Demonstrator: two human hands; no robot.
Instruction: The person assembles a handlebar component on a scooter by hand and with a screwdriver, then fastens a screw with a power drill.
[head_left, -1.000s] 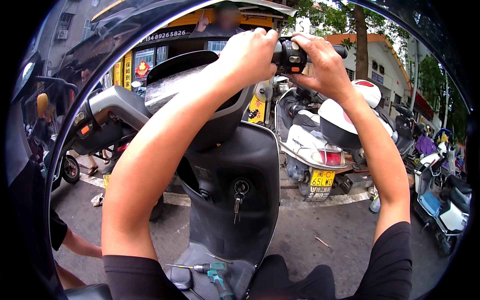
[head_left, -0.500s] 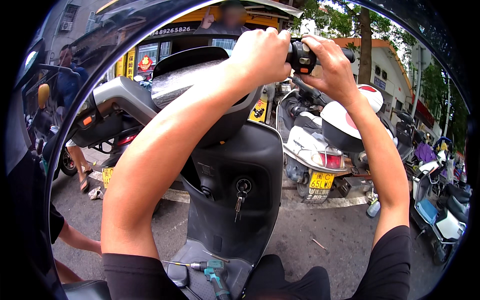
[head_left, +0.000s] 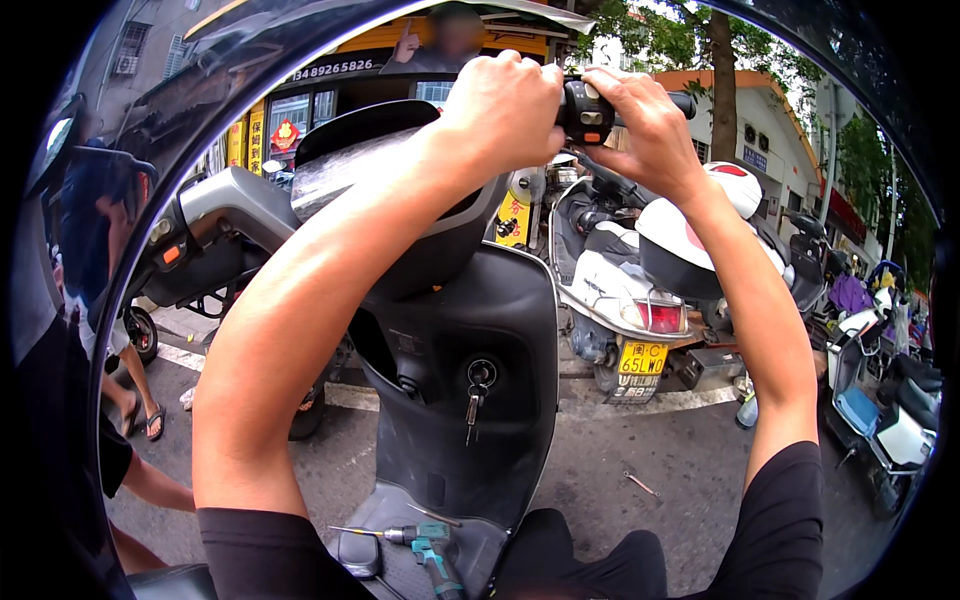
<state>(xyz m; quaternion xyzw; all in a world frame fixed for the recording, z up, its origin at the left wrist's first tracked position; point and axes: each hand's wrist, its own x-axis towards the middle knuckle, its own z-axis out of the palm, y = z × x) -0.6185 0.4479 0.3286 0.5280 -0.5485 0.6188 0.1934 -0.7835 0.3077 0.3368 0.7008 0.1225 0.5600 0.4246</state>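
My left hand (head_left: 505, 108) is closed at the inner side of a black handlebar switch housing (head_left: 588, 112) with an orange button. My right hand (head_left: 648, 128) grips the same housing from the right, fingers over its top and thumb beneath. A black rubber handlebar grip (head_left: 684, 105) sticks out past the right fingers. What the left fingers wrap is partly hidden behind the hand. Below my arms stands the scooter's black inner front panel (head_left: 450, 340), with keys (head_left: 474, 408) hanging in its ignition lock.
On the footboard lie a teal cordless drill (head_left: 436, 560), a black mirror (head_left: 358, 552) and a screwdriver (head_left: 434, 515). A wrench (head_left: 641, 486) lies on the road. Ahead right is a white scooter (head_left: 625, 290); another scooter (head_left: 885, 420) stands far right. A person (head_left: 95, 225) walks at left.
Both hands have shifted slightly left with the switch housing, still gripping it. The view has moved a little. The walking person at left has come nearer.
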